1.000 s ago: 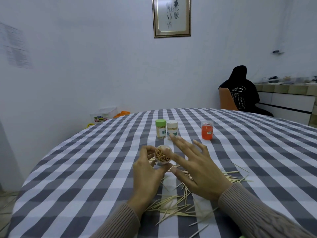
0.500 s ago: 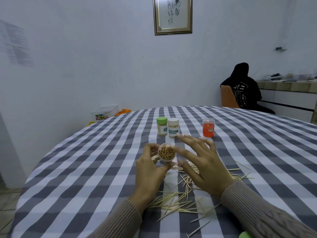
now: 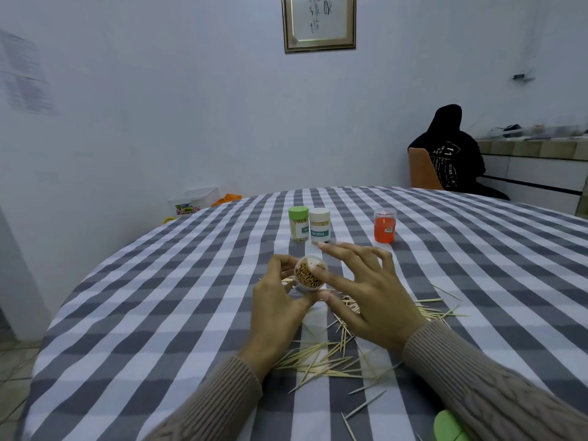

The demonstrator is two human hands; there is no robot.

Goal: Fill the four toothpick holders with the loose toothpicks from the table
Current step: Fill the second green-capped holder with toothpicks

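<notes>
The left hand (image 3: 280, 300) grips the open toothpick holder (image 3: 309, 275) above the counter (image 3: 159, 313), its mouth tilted toward the camera and its long axis leaning back toward the far side. The right hand (image 3: 366, 294), fingers spread and holding nothing, is touching the holder's rim from the right. The loose toothpicks (image 3: 321, 358) lie scattered on the counter directly below and nearer than both hands, mostly under the right one. In my judgement the right hand is better placed to gather them.
</notes>
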